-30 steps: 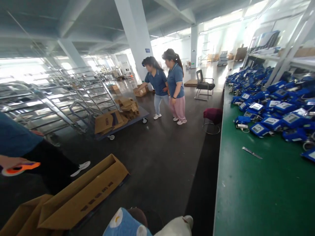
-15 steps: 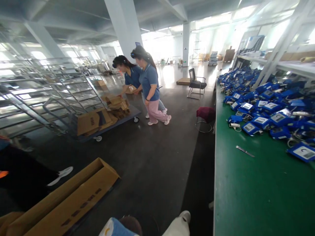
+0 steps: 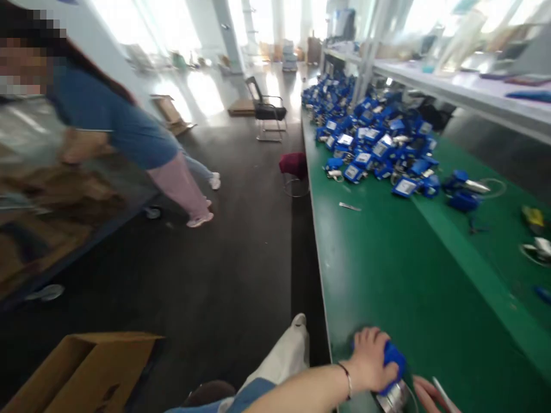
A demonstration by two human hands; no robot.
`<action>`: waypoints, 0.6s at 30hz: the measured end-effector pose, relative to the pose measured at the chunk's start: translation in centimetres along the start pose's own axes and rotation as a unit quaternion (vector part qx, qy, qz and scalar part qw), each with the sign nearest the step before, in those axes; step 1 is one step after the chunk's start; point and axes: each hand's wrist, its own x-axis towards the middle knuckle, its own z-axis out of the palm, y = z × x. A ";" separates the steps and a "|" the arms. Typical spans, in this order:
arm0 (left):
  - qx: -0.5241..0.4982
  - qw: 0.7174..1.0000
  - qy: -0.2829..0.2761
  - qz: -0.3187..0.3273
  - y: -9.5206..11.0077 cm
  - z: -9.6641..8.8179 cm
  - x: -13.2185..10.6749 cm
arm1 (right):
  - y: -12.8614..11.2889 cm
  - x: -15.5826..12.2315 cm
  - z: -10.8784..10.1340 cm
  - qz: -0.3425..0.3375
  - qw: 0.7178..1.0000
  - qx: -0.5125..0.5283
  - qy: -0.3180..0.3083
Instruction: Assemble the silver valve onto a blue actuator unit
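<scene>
My left hand (image 3: pixel 369 360) is closed around a blue device (image 3: pixel 395 357) at the near edge of the green bench (image 3: pixel 387 269). A shiny metal part (image 3: pixel 392 397) sits under the device. Only part of my right hand (image 3: pixel 428 394) shows at the bottom edge, just right of the metal part. A thin pale stick-like thing (image 3: pixel 442 389) lies against its fingers, and its grip is cut off by the frame. My pale trouser leg and shoe (image 3: pixel 289 350) stretch out on the dark floor beside the bench.
A heap of blue devices (image 3: pixel 370 137) covers the far bench, with a few strays (image 3: pixel 462 192) and a metal strip (image 3: pixel 349 206). A person in blue top and pink trousers (image 3: pixel 142 143) pushes a cart of cardboard (image 3: pixel 51 229) at left. A cardboard box (image 3: pixel 81 370), stool (image 3: pixel 293 166) and chair (image 3: pixel 269 112) stand on the floor.
The view has swung right and down onto the bench. My hands and the blue device have come into view. The person with the cart has moved closer on the left.
</scene>
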 end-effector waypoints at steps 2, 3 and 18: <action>0.003 1.000 -0.006 -0.008 -0.3 0.4 0.7 | 0.3 -2.1 -0.9 0.037 0.998 0.036 0.022; 0.004 1.000 -0.015 -0.006 -0.5 0.5 1.1 | 0.0 -2.7 -0.8 0.040 0.996 0.072 0.028; 0.034 0.999 -0.040 0.005 -1.4 0.9 2.8 | -1.3 -0.6 3.2 0.011 0.979 0.152 0.134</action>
